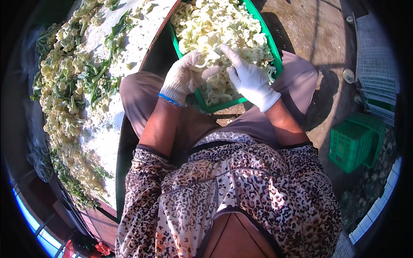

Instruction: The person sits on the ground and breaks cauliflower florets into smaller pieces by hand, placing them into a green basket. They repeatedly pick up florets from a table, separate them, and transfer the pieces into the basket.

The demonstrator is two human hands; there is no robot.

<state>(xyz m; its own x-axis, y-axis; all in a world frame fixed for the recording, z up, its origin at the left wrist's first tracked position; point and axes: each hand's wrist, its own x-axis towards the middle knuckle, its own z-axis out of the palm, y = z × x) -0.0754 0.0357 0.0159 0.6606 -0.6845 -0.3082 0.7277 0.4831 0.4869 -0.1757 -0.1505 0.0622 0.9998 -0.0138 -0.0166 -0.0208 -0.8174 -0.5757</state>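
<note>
My left hand (184, 75), in a knit work glove with a blue cuff edge, pinches a cauliflower piece (208, 58) between thumb and fingers. A white glove covers my right hand (250, 79), which grips what looks like a small knife (220, 55); its handle is hidden in the fingers. The thin blade lies against the cauliflower piece, and my right index finger is stretched out along it. Both hands are above a green plastic crate (273, 51) between my knees. Cut cauliflower florets (222, 24) fill the crate in a heap.
At my left is a white-topped table (129, 51) with cauliflower pieces (66, 100) and green leaves (96, 80) along it. Empty-looking green crates (350, 142) stand on the concrete floor (303, 35) at right, near stacked white crates (376, 54).
</note>
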